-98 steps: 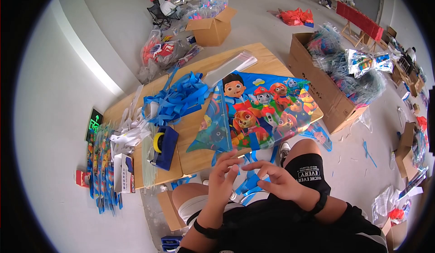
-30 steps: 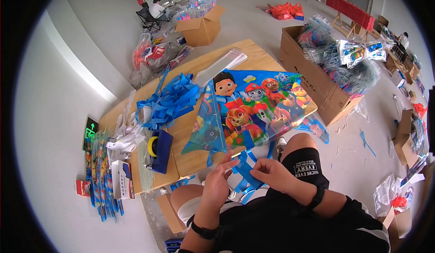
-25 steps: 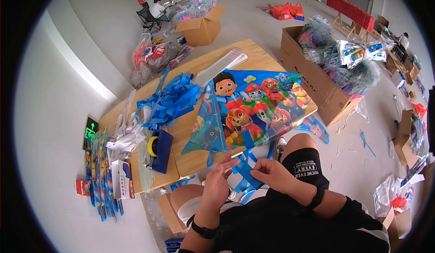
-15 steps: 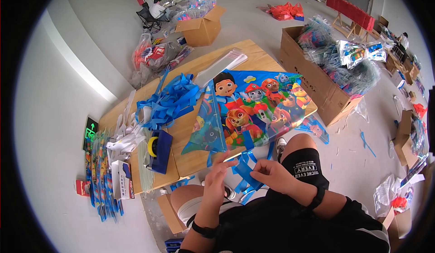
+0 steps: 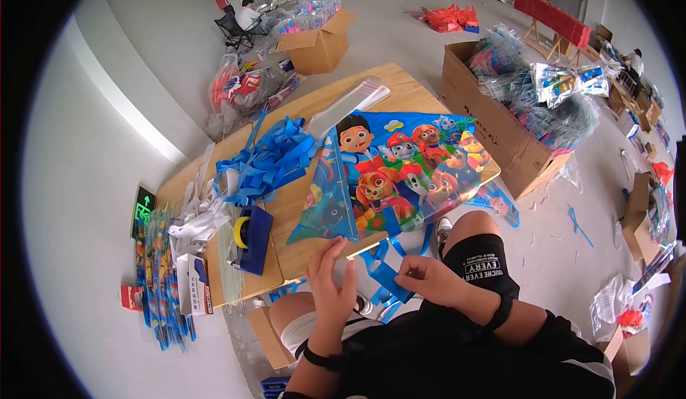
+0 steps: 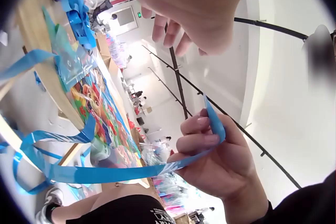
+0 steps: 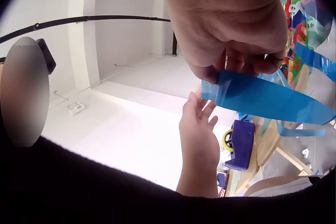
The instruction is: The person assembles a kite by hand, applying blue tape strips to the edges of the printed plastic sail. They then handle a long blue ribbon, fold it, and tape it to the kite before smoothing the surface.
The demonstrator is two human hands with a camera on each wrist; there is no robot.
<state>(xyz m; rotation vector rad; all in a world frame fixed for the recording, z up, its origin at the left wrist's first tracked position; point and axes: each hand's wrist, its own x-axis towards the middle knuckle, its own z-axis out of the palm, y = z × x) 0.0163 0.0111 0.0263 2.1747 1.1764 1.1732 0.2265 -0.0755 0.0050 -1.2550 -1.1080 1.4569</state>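
Note:
My right hand (image 5: 429, 279) pinches the end of a flat blue plastic ribbon (image 7: 268, 98) between thumb and fingers. In the left wrist view the ribbon's short tip sticks up past those fingers, and its length loops away toward the table. My left hand (image 5: 330, 285) is raised to the left of the ribbon with loosely spread fingers, holding nothing. Just beyond both hands, a cartoon-printed kite (image 5: 400, 163) lies on the wooden table (image 5: 286, 213), blue strips hanging from its near edge. A blue tape dispenser (image 5: 256, 242) with yellow-cored tape stands left of the kite.
A heap of blue ribbon (image 5: 268, 160) lies on the table, with white strips (image 5: 193, 220) left of it. Clear plastic sleeves (image 5: 350, 106) sit behind the kite. A large carton (image 5: 493, 113) of bagged goods stands right of the table. Rolled prints (image 5: 161, 277) lean at the left.
My left hand has drawn back to the left from the ribbon's end, its fingers now more spread. My right hand keeps its pinch in nearly the same place; it held no visible ribbon end 3.3 seconds ago.

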